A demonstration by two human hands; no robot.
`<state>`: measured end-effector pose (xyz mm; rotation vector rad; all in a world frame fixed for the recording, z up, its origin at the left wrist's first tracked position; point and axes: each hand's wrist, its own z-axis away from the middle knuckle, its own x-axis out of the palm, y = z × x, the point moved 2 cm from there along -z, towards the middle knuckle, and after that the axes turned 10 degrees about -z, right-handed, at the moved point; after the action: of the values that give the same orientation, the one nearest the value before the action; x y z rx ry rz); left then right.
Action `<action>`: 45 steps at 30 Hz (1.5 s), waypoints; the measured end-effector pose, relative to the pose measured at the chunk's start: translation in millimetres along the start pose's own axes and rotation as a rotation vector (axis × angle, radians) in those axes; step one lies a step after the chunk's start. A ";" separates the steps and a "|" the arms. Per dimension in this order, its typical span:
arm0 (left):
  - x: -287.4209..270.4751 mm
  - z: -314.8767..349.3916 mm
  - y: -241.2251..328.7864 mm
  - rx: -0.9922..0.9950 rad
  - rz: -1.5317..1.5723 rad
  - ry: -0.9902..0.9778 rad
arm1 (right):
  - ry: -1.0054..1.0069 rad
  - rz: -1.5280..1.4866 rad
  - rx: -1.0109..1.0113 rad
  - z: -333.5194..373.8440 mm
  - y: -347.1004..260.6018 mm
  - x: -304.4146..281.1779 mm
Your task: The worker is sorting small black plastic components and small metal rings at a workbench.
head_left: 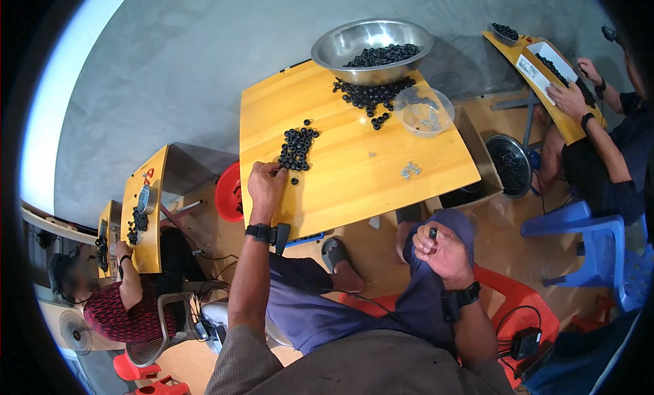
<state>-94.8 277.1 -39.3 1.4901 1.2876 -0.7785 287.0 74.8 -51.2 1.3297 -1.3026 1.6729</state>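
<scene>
My left hand (266, 189) rests on the left part of the yellow wooden table, its fingers pinched at the edge of a cluster of small black ring-shaped parts (297, 148). A bit of black shows at its fingertips, apparently one of these parts. One loose black ring (294, 181) lies just beside that hand. Over my right thigh, my right hand (444, 255) is turned palm up with curled fingers. Between its thumb and fingers is a small black cylindrical part (432, 233).
A steel bowl (371, 71) of black parts stands at the table's far edge, with more spilled before it. Beside it sits a clear plastic tub (424, 112) with small metal pieces. Small metallic pieces (411, 170) lie nearer. Co-workers sit left and right; a blue chair (593, 241) stands right.
</scene>
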 end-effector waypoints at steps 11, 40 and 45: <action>-35.5 41.9 19.0 0.335 0.242 0.218 | 0.058 0.056 0.006 4.2 9.6 0.2; -125.6 210.1 132.6 0.555 0.890 -0.383 | -0.031 0.062 0.100 46.2 87.5 45.9; -125.5 218.5 129.6 0.489 0.927 -0.414 | -0.004 0.096 0.064 46.5 90.1 53.3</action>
<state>28.6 34.8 40.4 1.9262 0.0201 -0.7178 205.8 -2.8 -28.4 1.3265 -1.3446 1.7922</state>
